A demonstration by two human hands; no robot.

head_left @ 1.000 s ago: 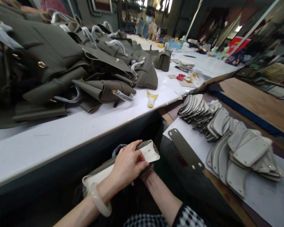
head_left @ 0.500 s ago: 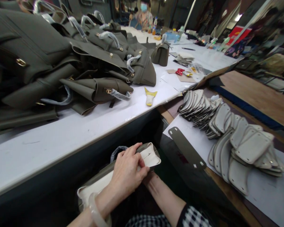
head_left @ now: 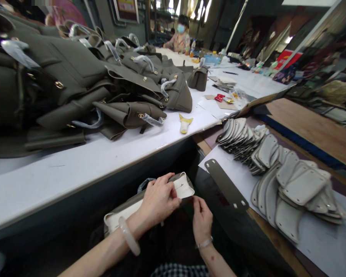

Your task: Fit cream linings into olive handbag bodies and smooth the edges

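An olive-grey handbag (head_left: 123, 212) with a pale lining lies across my lap, its handle wrapped in clear film. My left hand (head_left: 161, 194) is closed over the bag near its right end, thumb and fingers pressing on the pale lining. At the bag's right corner, my right hand (head_left: 202, 218) is pinched, fingertips close to the edge. Whatever is between those fingertips is too small to make out. Just right of that hand lies a long dark strip (head_left: 226, 184) with rounded ends and small white tabs.
Many olive handbags (head_left: 75, 65) are heaped on the white table (head_left: 83, 169). A yellow-and-white scrap (head_left: 185, 124) lies near the edge. Stacked pale curved panels (head_left: 302, 184) cover the board on my right. Across the table sits a masked person (head_left: 181, 38).
My right hand has come out from beneath my left and moved right to the bag's corner. My left hand stays on the bag. The view has tilted up somewhat.
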